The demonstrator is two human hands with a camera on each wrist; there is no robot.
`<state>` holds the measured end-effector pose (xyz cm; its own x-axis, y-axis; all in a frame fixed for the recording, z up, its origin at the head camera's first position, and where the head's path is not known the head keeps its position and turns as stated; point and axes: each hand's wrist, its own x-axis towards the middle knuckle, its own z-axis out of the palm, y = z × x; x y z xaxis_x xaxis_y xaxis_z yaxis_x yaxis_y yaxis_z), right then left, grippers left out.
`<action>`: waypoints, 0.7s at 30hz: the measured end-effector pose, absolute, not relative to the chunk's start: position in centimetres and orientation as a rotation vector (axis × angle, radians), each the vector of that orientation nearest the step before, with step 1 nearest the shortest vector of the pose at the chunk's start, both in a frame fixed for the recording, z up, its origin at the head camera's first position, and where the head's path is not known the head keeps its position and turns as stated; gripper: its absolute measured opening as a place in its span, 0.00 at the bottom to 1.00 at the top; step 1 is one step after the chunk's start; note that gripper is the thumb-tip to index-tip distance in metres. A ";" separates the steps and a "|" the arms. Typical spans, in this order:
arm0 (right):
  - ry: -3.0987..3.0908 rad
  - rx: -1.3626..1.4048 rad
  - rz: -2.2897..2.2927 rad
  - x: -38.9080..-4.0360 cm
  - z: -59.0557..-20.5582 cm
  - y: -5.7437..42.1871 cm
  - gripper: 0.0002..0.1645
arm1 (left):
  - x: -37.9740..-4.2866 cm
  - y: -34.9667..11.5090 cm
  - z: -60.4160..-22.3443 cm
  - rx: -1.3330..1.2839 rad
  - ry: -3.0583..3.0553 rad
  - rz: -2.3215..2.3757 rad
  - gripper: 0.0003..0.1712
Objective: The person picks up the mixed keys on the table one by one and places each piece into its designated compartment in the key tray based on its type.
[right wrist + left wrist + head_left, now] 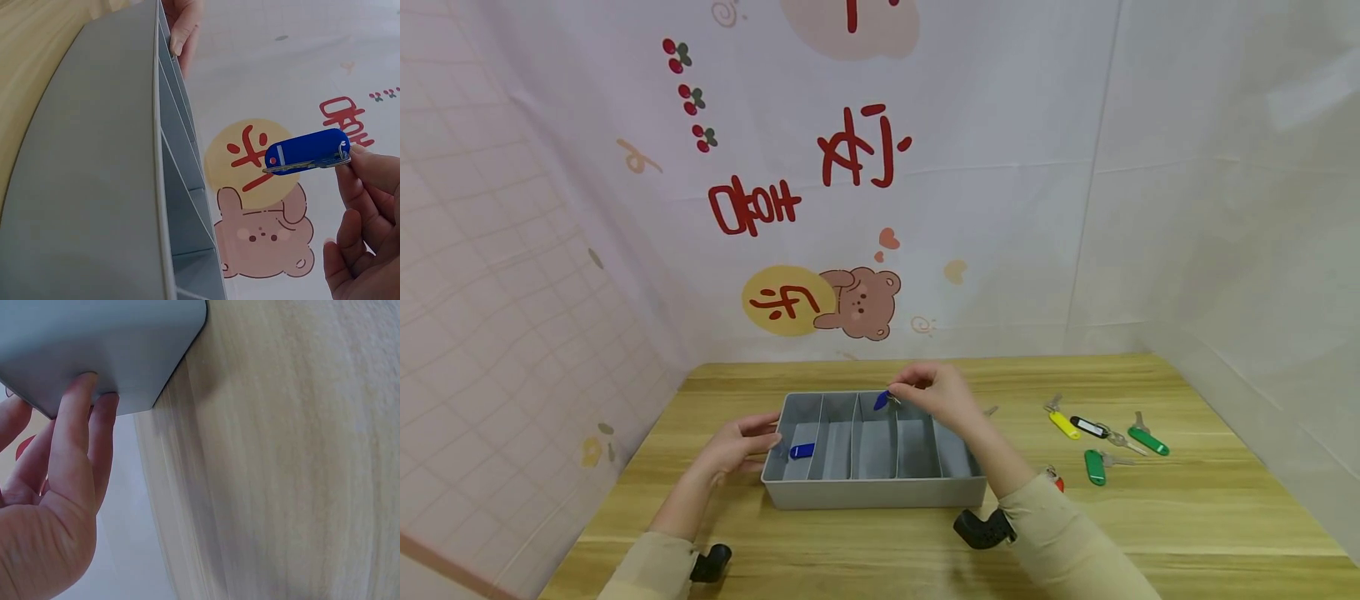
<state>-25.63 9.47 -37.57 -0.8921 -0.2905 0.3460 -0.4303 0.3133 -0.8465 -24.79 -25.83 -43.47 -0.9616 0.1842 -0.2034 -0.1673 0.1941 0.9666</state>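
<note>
A grey divided tray [872, 492] stands on the wooden table. My left hand [733, 446] holds its left wall, thumb over the rim, and the fingertips [84, 381] press on the outer side in the left wrist view. My right hand [940, 396] pinches the ring end of a blue key tag [306, 152] with a key, above the back of the tray's middle compartments. In the right wrist view the key hangs alongside the tag. Another blue key tag [802, 451] lies in the leftmost compartment; whether a key is on it I cannot tell.
Right of the tray lie a yellow key tag [1064, 425], a black key tag [1088, 427] and two green ones [1095, 467], with keys. A red tag [1058, 481] is partly hidden by my right forearm. A printed cloth [1000, 250] hangs behind the table.
</note>
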 end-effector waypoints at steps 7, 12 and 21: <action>-2.450 0.678 1.613 -25.6 -37.8 8.2 0.04 | -24.8 -25.8 -43.6 0.003 2.199 1.837 0.36; -2.482 0.670 1.601 -25.8 -37.9 7.2 0.05 | -24.8 -25.8 -43.6 0.001 2.204 1.834 0.36; -2.473 0.693 1.673 -26.0 -38.3 5.5 0.06 | -24.9 -25.7 -43.5 -0.020 2.206 1.832 0.36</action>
